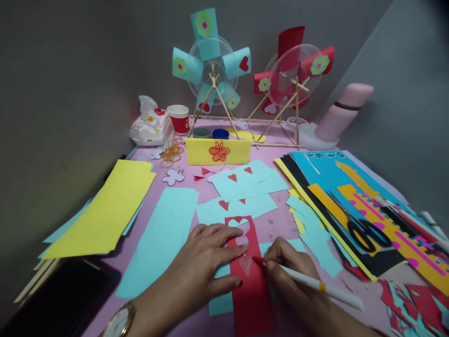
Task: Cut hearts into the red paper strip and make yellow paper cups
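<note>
A red paper strip [256,304] lies in front of me over light-blue paper. My left hand [206,257] rests on its left edge, fingers stretched out and holding nothing. Under those fingertips is a pale lilac heart shape [242,239]. Just below it, a pale heart outline [246,266] is marked on the red strip. My right hand [291,271] is closed round a white pen [326,291] with an orange band, at the strip's right edge. Its fingers hide the pen's writing end. A small red point shows beside the fingertips; I cannot tell what it belongs to.
Scissors [365,234] and pens lie on coloured sheets at right, near paper scraps [414,309]. A yellow sheet stack [105,210] and a dark phone [59,299] are at left. Two stick-framed paper wheels, one blue [210,32], one red [291,49], stand behind.
</note>
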A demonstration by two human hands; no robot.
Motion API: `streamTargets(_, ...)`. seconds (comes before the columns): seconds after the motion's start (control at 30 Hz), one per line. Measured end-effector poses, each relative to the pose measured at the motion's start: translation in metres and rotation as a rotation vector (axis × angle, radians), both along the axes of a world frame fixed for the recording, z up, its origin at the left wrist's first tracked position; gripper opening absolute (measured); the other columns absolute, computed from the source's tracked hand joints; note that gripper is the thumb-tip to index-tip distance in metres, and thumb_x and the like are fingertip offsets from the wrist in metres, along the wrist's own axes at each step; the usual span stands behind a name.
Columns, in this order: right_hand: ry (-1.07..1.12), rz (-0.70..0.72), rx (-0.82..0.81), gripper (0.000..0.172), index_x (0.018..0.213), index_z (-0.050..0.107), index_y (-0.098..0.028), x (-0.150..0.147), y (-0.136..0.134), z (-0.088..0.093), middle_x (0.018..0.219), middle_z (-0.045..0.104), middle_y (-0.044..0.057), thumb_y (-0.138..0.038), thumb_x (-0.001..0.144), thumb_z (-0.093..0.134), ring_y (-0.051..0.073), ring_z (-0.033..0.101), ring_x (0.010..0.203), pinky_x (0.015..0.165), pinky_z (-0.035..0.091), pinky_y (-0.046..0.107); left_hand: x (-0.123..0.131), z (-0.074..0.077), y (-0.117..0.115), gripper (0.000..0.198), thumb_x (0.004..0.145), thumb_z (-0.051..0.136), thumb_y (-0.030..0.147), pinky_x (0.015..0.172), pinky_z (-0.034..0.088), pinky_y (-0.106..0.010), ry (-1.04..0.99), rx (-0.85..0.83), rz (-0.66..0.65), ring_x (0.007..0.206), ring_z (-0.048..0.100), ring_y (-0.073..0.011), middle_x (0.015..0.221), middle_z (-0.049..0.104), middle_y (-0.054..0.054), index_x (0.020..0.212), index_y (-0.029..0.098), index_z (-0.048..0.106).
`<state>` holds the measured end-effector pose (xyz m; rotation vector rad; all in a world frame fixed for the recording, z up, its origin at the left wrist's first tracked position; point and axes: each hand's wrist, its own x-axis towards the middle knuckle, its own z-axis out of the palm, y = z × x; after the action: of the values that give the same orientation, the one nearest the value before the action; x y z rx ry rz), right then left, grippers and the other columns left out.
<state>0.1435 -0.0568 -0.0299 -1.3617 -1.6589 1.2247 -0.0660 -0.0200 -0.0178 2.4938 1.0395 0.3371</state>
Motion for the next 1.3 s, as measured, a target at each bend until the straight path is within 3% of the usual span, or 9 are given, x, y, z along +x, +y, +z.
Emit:
streamTargets(0.37,-0.027,0.112,-0.01,0.013,0.071,0.041,-0.023,0.0,0.0025,0.0043,0.053,0.039,-0.008,-0.021,0.084,0.04,0.011,0.036,0.046,0.045,0.025,0.023,0.0013,0.0012,0.0017,0.039,0.079,0.071,0.038,0.093,0.032,-0.044,0.014,-0.033,0.002,0.117,0.049,-0.0284,0.135,0.055,-0.003,0.117,0.03,0.061)
streamTargets(0.57,-0.04,0.147,0.07,0.015,0.071,0.04,-0.023,-0.002,0.0012,0.006,0.052,0.032,-0.009,-0.021,0.086,0.038,0.01,0.032,0.044,0.046,0.024,0.023,0.0013,0.0014,0.0016,0.038,0.079,0.071,0.035,0.093,0.031,-0.044,0.0,-0.03,0.009,0.117,0.049,-0.0283,0.134,0.055,-0.003,0.116,0.03,0.062)
streamTargets(0.77,-0.02,0.201,0.035,0.013,0.07,0.038,-0.023,-0.0017,0.0013,0.0066,0.05,0.031,-0.009,-0.02,0.083,0.041,0.009,0.029,0.042,0.043,0.021,0.023,0.0017,0.0025,0.0016,0.035,0.079,0.071,0.035,0.092,0.031,-0.044,-0.004,-0.039,0.01,0.117,0.049,-0.0284,0.134,0.055,-0.003,0.113,0.031,0.063)
streamTargets(1.17,-0.076,0.206,0.126,0.014,0.071,0.039,-0.023,-0.0021,0.0012,0.0039,0.052,0.033,-0.008,-0.019,0.085,0.039,0.01,0.034,0.043,0.045,0.024,0.023,0.0023,0.0029,0.0007,0.032,0.08,0.07,0.035,0.092,0.032,-0.044,-0.001,-0.051,0.009,0.117,0.049,-0.0287,0.134,0.055,-0.003,0.112,0.031,0.064)
streamTargets(1.3,-0.069,0.162,0.068,0.014,0.07,0.04,-0.023,-0.0017,0.0,0.006,0.049,0.031,-0.009,-0.02,0.084,0.04,0.01,0.031,0.042,0.043,0.023,0.023,0.0025,0.003,0.0014,0.035,0.081,0.07,0.037,0.092,0.032,-0.044,-0.003,-0.056,0.008,0.117,0.049,-0.0285,0.134,0.055,-0.003,0.114,0.031,0.062)
